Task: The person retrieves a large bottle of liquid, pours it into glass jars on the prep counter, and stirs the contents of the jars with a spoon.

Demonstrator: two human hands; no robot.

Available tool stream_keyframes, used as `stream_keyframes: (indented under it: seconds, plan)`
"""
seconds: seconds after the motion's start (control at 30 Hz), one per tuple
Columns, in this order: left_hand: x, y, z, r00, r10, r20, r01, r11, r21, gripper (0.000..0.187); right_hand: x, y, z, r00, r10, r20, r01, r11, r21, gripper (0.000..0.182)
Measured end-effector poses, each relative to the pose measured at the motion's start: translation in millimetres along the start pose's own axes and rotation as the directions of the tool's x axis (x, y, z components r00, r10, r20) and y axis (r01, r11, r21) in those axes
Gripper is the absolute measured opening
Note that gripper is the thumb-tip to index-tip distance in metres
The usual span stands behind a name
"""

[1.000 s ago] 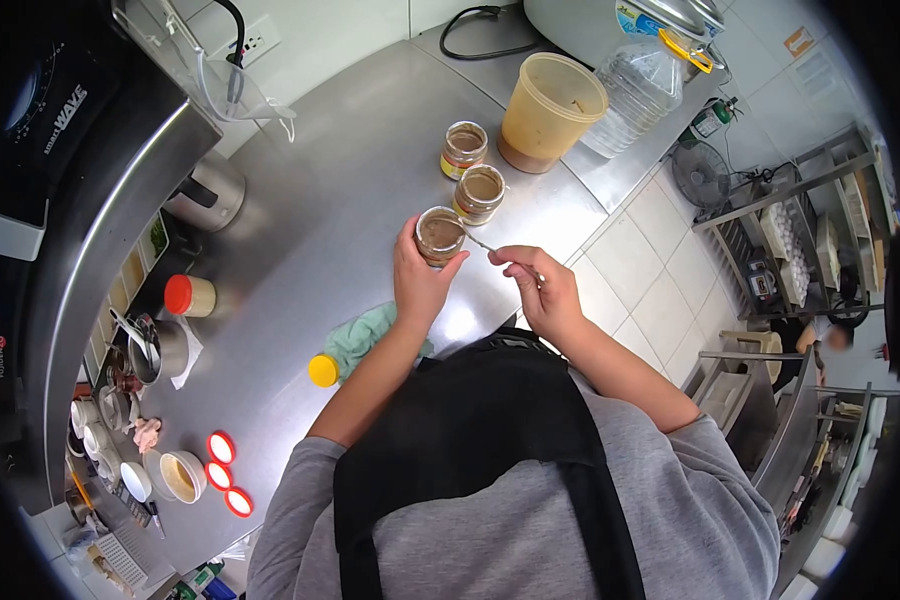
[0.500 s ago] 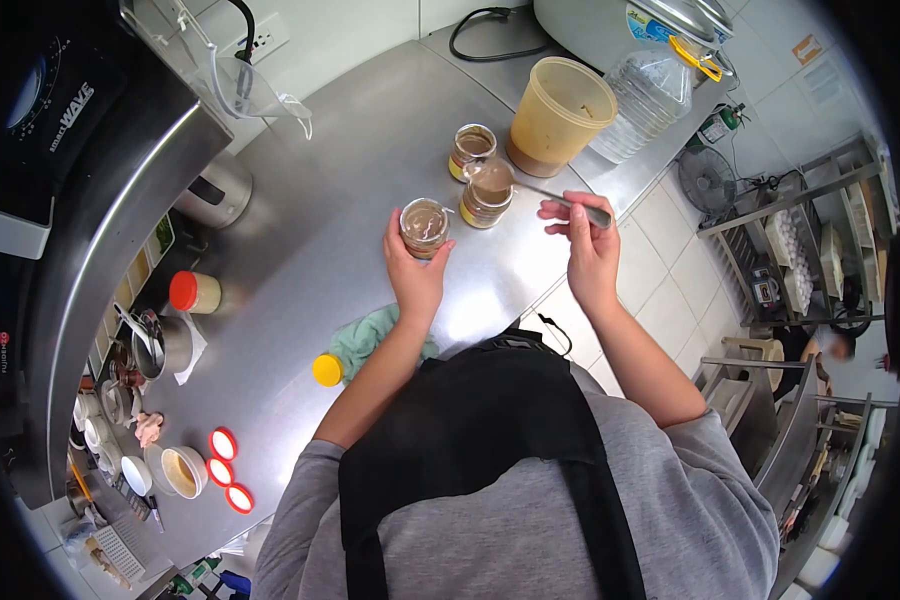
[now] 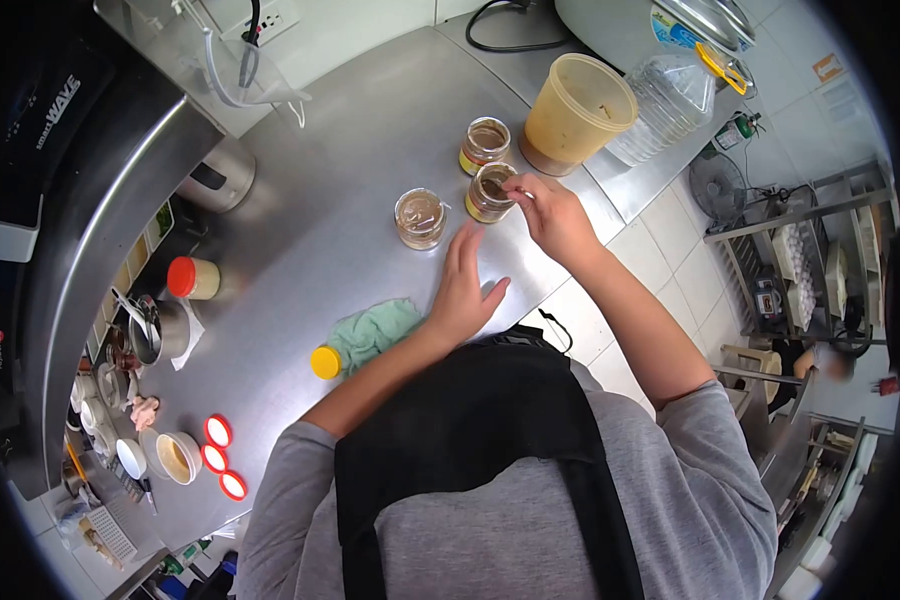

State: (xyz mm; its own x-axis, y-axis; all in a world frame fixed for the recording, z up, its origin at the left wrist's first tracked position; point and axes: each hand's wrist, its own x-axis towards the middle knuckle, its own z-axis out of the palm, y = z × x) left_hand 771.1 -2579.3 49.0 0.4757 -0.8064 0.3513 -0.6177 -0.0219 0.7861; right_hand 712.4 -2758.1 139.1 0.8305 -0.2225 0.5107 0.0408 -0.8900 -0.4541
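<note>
Three open glass jars with brown contents stand on the steel table: a left jar (image 3: 420,219), a middle jar (image 3: 489,194) and a back jar (image 3: 485,144). My right hand (image 3: 554,218) is closed on a spoon, whose bowl end is down inside the middle jar; most of the spoon is hidden by the fingers. My left hand (image 3: 465,290) holds nothing, fingers apart, just in front of the left and middle jars. Behind the right hand stands a tall plastic container (image 3: 578,112) with some brown content at its bottom.
A clear bottle (image 3: 665,108) stands at the back right. A green cloth (image 3: 378,332) and yellow lid (image 3: 325,362) lie near my left forearm. Red-rimmed lids (image 3: 215,458), a red-lidded jar (image 3: 193,278) and a kettle (image 3: 220,180) are at left. A person (image 3: 820,362) is far right.
My left hand has let go of the left jar and moved right and toward me. My right hand has moved left, lowering the spoon into the middle jar.
</note>
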Motion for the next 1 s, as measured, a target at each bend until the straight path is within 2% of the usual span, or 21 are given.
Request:
stream_keyframes:
  seconds: [0.13,0.2,0.23,0.3,0.33,0.4,0.43,0.47,0.53,0.6,0.7,0.77,0.83,1.0]
  plan:
    - [30.9,-9.1,20.8,0.994,-0.057,-0.097,0.059,0.998,0.021,0.096,10.3,-4.3,-10.4,0.991,0.108,0.079,-0.102,0.992,-0.077,0.008]
    - [45.3,-11.4,27.6,0.981,-0.170,-0.091,0.161,0.982,-0.098,0.106,10.2,-5.8,-14.3,0.968,0.237,0.086,-0.237,0.971,-0.018,0.008]
    - [51.3,-11.6,29.5,0.980,-0.176,-0.093,0.166,0.981,-0.103,0.106,8.6,-6.6,-16.2,0.967,0.237,0.093,-0.236,0.972,-0.020,0.008]
    - [61.1,-10.3,28.4,0.978,-0.155,-0.139,0.146,0.987,-0.069,0.106,3.0,-8.4,-18.7,0.938,0.336,0.086,-0.344,0.933,0.103,0.011]
    - [64.9,-8.8,25.7,0.975,-0.167,-0.147,0.158,0.985,-0.070,0.106,-0.9,-8.3,-18.6,0.938,0.331,0.100,-0.341,0.934,0.105,0.011]
    - [68.7,-8.4,22.4,0.967,-0.250,-0.042,0.239,0.955,-0.173,0.101,-11.3,-6.9,-19.8,0.903,0.430,0.006,-0.420,0.879,0.226,0.015]
    - [67.5,-9.5,22.9,0.974,-0.215,-0.075,0.204,0.971,-0.128,0.093,-13.9,-9.3,-25.8,0.849,0.527,0.034,-0.515,0.811,0.280,0.017]
    - [64.5,-10.3,22.6,0.969,-0.234,-0.086,0.221,0.966,-0.134,0.093,-20.1,-4.6,-26.8,0.825,0.565,0.008,-0.535,0.777,0.332,0.019]
    - [59.0,-10.2,18.6,0.975,-0.222,0.001,0.221,0.967,-0.123,0.090,-27.7,1.0,-32.9,0.769,0.640,-0.005,-0.550,0.665,0.505,0.023]
    - [52.9,-12.1,15.0,0.977,-0.212,-0.028,0.207,0.970,-0.128,0.088,-34.4,-0.1,-39.4,0.710,0.704,0.020,-0.584,0.571,0.577,0.024]
    - [45.1,-14.2,7.1,0.980,-0.198,0.025,0.198,0.953,-0.228,0.080,-48.5,-1.3,-35.9,0.665,0.744,0.060,-0.572,0.456,0.682,0.023]
    - [42.3,-16.9,2.8,0.984,-0.178,0.013,0.177,0.961,-0.214,0.080,-50.0,-12.6,-33.1,0.627,0.778,0.044,-0.522,0.377,0.765,0.024]
    - [41.2,-20.4,-0.5,0.995,-0.097,-0.027,0.091,0.982,-0.166,0.079,-50.1,-15.3,-34.2,0.633,0.772,0.060,-0.525,0.371,0.766,0.024]
    - [40.5,-22.5,-2.7,0.995,-0.099,0.012,0.099,0.979,-0.176,0.080,-32.1,11.4,-42.2,0.667,0.732,0.135,-0.585,0.403,0.704,0.025]
